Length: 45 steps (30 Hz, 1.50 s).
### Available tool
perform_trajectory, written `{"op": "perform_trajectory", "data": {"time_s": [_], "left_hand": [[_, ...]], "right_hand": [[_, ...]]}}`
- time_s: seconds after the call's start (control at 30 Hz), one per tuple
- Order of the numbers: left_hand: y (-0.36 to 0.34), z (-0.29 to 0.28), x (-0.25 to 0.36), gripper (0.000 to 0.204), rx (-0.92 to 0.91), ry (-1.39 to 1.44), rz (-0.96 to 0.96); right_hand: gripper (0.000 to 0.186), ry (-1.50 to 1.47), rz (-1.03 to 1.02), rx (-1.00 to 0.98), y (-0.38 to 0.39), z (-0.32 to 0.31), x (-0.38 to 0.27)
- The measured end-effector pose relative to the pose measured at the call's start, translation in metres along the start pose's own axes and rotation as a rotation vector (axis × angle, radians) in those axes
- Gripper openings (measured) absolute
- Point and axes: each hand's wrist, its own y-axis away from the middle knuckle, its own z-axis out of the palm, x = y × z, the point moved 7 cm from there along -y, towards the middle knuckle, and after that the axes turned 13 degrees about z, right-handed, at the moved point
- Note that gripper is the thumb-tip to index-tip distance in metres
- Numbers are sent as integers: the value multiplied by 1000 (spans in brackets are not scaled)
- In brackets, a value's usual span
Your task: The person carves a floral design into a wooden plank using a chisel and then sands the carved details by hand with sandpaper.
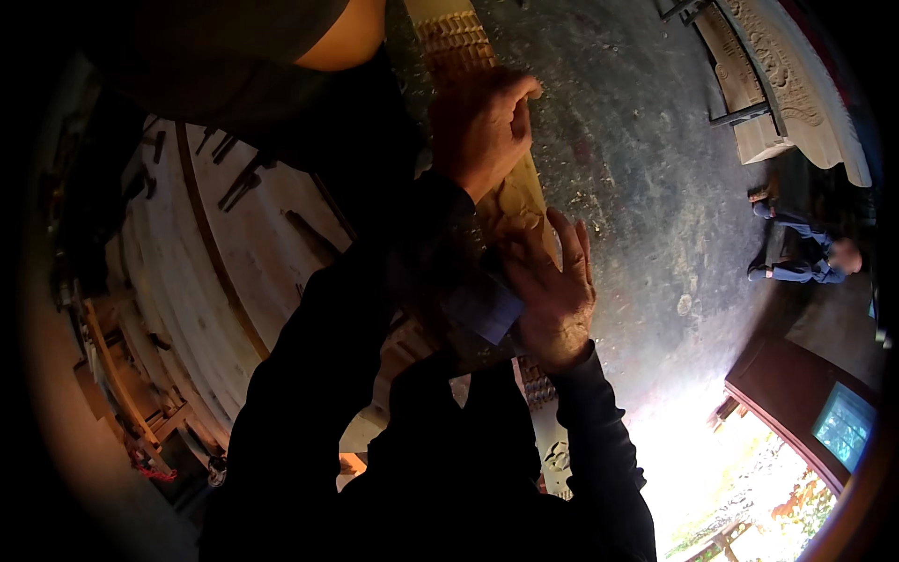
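A long carved wooden board (pixel 456 36) with rows of ridges runs from the top of the view down beneath my hands. My left hand (pixel 479 131) is closed above its far part, thumb towards the right. Whatever is in its fingers, if anything, is hidden. Lower down, my right hand (pixel 554 304) rests on the board's right side, its fingers stretched forward and slightly apart. Beside that palm is a flat blue-grey piece (pixel 484 309) whose kind I cannot make out. Deep shadow covers the wood between my two forearms.
Several dark-handled tools (pixel 245 178) lie on a pale plank surface (pixel 211 272) at left. A large dark form with a tan rounded part (pixel 348 37) is close at the upper left. Carved panels (pixel 782 70) stand upper right, and a person in blue (pixel 805 248) sits beyond the grey floor (pixel 655 187).
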Motion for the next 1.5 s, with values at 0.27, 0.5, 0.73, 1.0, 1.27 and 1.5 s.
{"op": "perform_trajectory", "data": {"time_s": [0.27,0.5,0.73,1.0,1.27,1.5], "left_hand": [[1,1,2,16,-16,34,-32],[4,1,-1,15,-3,39,-34],[-1,2,0,14,5,15,1],[1,-1,4,18,32,-14,33],[0,-2,1,19,49,-7,27],[1,-3,2,20,29,11,16]], "right_hand": [[43,-29,-11,-22,-5,-2,-1],[39,55,69,37,19,-9,-6],[45,-11,42,23,23,-12,10],[39,-40,18,18,21,-12,10],[37,-8,28,22,23,-11,13],[36,-9,36,10,23,-11,16]]}}
